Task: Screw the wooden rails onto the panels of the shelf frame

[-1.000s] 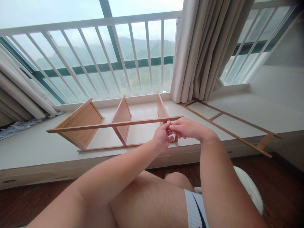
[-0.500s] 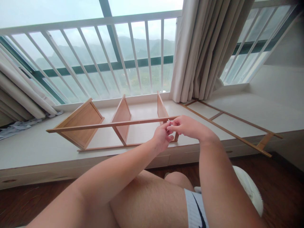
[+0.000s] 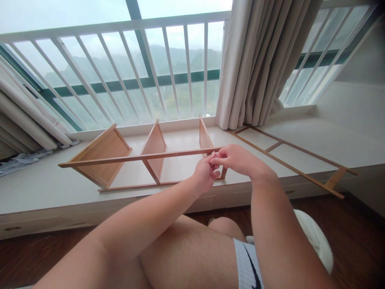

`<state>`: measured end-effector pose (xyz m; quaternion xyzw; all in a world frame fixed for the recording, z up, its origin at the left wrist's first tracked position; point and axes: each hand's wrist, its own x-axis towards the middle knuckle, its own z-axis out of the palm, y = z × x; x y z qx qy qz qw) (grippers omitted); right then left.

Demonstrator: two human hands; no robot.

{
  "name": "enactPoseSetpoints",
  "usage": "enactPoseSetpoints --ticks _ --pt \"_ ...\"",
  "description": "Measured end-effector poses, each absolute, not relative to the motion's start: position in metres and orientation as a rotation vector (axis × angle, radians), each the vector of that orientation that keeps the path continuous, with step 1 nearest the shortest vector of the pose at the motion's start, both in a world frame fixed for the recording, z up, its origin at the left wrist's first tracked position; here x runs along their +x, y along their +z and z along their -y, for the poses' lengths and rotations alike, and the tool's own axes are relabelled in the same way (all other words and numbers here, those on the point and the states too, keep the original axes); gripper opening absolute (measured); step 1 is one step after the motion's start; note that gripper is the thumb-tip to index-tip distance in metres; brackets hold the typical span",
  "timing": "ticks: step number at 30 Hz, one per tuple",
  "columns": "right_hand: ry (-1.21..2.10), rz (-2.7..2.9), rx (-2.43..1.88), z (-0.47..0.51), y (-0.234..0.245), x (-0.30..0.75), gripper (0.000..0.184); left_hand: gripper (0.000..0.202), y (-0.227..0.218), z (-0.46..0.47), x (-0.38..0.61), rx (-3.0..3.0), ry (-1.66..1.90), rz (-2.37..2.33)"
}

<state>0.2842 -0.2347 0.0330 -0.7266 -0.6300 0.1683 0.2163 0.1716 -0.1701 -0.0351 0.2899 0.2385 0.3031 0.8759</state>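
My left hand (image 3: 207,171) and my right hand (image 3: 233,159) meet at the right end of a wooden shelf frame (image 3: 144,157). The fingers of both are closed around something small and whitish, too small to name. The frame lies on its side on the white window ledge (image 3: 180,163), with three shelf boards standing up from it: a left board (image 3: 100,160), a middle board (image 3: 154,146) and a right board (image 3: 205,134). My hands cover the frame's right corner.
A separate ladder-like wooden side frame (image 3: 273,146) lies to the right, its end jutting past the ledge's edge. Curtains (image 3: 252,60) hang by the window railing (image 3: 120,30). Below are a dark wood floor (image 3: 357,249) and a white rounded object (image 3: 315,237) by my right arm.
My right-hand fingers have shifted slightly at the pinch point. The shelf frame and everything around it stay where they were.
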Motion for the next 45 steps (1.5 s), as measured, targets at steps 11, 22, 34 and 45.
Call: enactPoseSetpoints --ticks 11,22,34,45 --pt "0.551 1.743 -1.993 0.2329 0.0322 0.2833 0.043 0.017 -0.0369 0.1674 0.1726 0.627 0.628 -0.493" --pt "0.885 1.66 -1.892 0.2376 0.0351 0.2804 0.031 0.02 -0.0404 0.1666 0.1715 0.68 0.596 -0.539" --pt "1.024 1.631 -1.826 0.2362 0.0324 0.2838 0.038 0.023 -0.0393 0.1679 0.1705 0.732 0.576 -0.527" --pt "0.924 1.644 -1.919 0.2365 0.0335 0.2862 0.033 0.021 -0.0387 0.169 0.1706 0.728 0.597 -0.516"
